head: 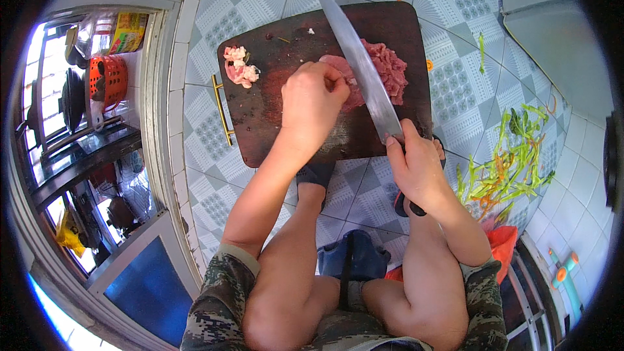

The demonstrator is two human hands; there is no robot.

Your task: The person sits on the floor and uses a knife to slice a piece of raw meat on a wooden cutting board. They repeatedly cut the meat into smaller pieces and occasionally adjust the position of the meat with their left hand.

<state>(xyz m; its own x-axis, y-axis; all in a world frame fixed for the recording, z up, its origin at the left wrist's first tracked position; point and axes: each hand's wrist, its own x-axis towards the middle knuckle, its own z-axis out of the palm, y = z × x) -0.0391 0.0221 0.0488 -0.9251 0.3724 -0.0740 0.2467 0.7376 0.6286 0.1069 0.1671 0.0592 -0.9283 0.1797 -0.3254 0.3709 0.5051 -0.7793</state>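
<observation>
A dark wooden cutting board [273, 122] with a brass-coloured side handle lies before me. My right hand [419, 168] grips a long-bladed kitchen knife [360, 63], its handle hidden in my fist and its tip pointing away to the upper left. The blade passes over the raw red meat, dividing it in my view. To its right sits a pile of cut meat [388, 70]; to its left is a larger piece of meat [336, 64]. My left hand [314, 95] is curled at that piece's left side, fingertips hidden. Pale fatty trimmings [240, 68] lie at the board's left.
Green and orange vegetable peelings [512, 161] litter the tiled floor [214, 156] at right. A red plastic bag [502, 246] lies by my right leg. A teal and orange peeler [565, 270] is at far right. At left, a shelf [87, 156] carries an orange basket [108, 80].
</observation>
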